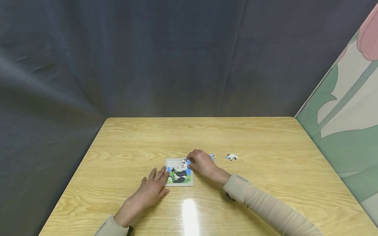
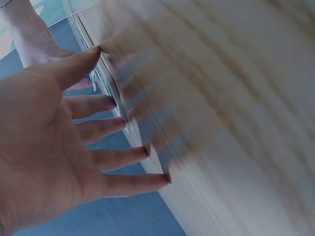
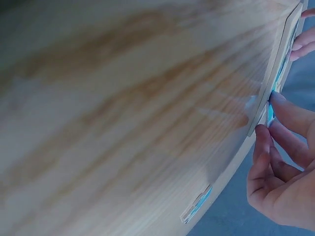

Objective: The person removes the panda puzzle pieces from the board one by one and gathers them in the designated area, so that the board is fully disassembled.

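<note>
- My right hand [image 1: 203, 163] pinches a puzzle piece [image 3: 270, 113] at the far right corner of the panda puzzle tray [image 1: 180, 185].
- My left hand [image 1: 151, 191], fingers straight, touches its left side.
- Right of it: blue piece [image 1: 212, 157], panda-face piece [image 1: 232, 157].

White glare [image 1: 190, 216] on the tabletop [image 1: 133, 137], dim curtain [image 1: 177, 59], soft blur in wrist views

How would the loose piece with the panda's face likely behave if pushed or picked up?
Lying flat, the face piece seems unlikely to roll or tip. The table shines with reflected light, so a push would probably slide it easily. It looks small and thin, so likely light, and perhaps awkward to get a fingertip under.
</note>
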